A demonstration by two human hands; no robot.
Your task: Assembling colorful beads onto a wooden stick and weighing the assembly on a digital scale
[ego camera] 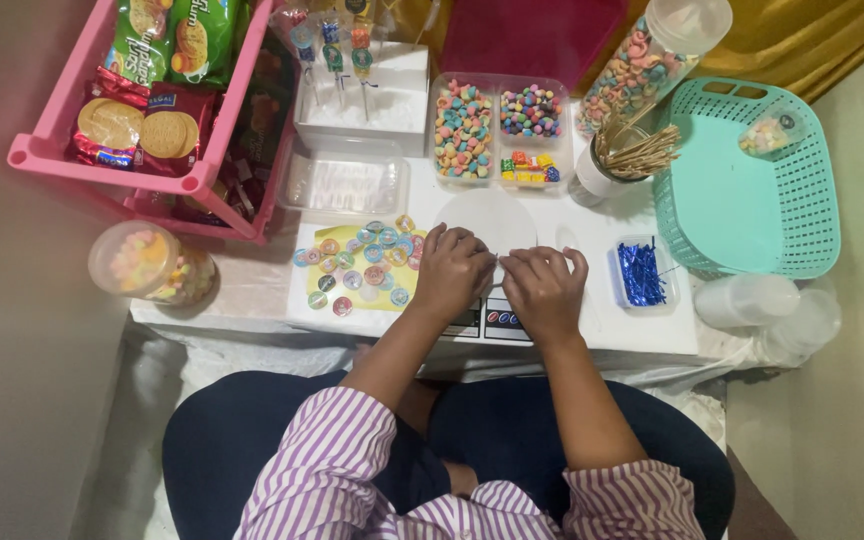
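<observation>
My left hand (452,270) and my right hand (544,290) rest close together on a small white table (592,325), fingers curled down over something I cannot make out between them. Just beyond the fingertips lies a round clear plastic lid or dish (487,215). A yellow sheet with several round stickers (362,265) lies left of my left hand. Right of my right hand is a small clear tray of blue twist ties (642,272).
A divided clear tray of colourful candies (497,128) sits at the back, beside a cup of wooden sticks (622,155) and a tall candy jar (652,60). A teal basket (752,185) stands right, a pink rack of biscuit packs (142,95) left, another candy jar (152,262) below it.
</observation>
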